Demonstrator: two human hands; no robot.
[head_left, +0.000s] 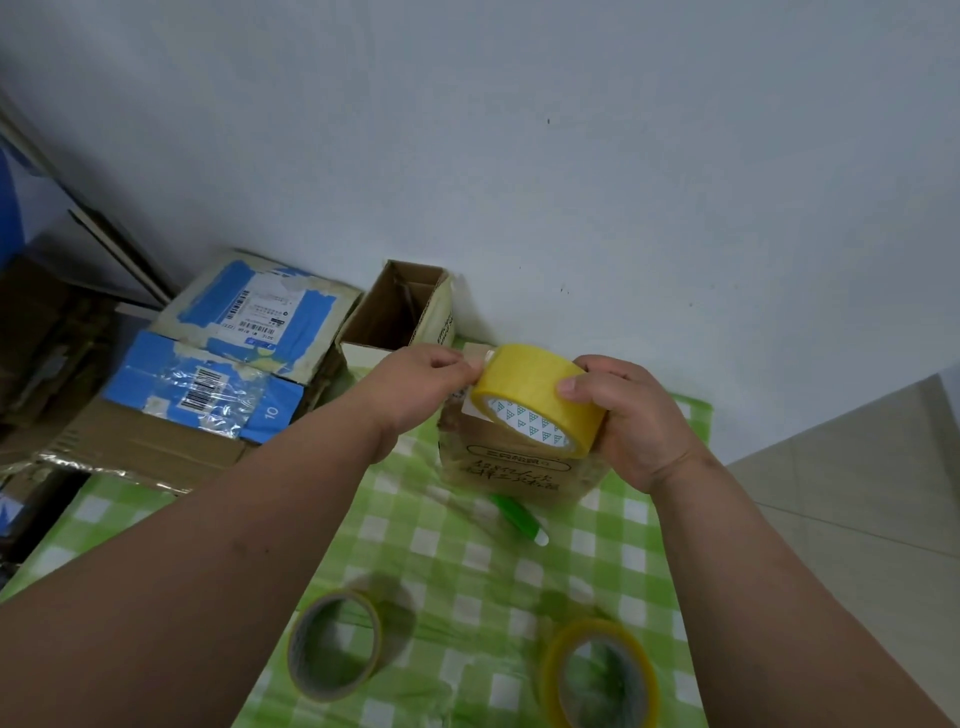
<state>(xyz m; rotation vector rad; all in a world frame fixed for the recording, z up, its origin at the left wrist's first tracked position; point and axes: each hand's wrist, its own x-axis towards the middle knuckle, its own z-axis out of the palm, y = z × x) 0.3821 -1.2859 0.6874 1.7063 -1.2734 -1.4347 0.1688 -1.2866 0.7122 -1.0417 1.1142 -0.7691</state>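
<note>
My right hand (631, 415) grips a yellow roll of packing tape (535, 395) by its outer rim, holding it above a small brown cardboard box (514, 473) printed with dark writing. My left hand (423, 387) pinches the loose end of the tape at the roll's upper left edge. The box stands on a table with a green and white checked cloth (467, 561). The box's top is partly hidden behind the roll.
A green and white pen (519, 519) lies in front of the box. Two more tape rolls (337, 644) (597, 675) lie near the front edge. An open cardboard box (400, 312) and blue-taped parcels (249, 322) are stacked at the back left. A pale wall rises behind.
</note>
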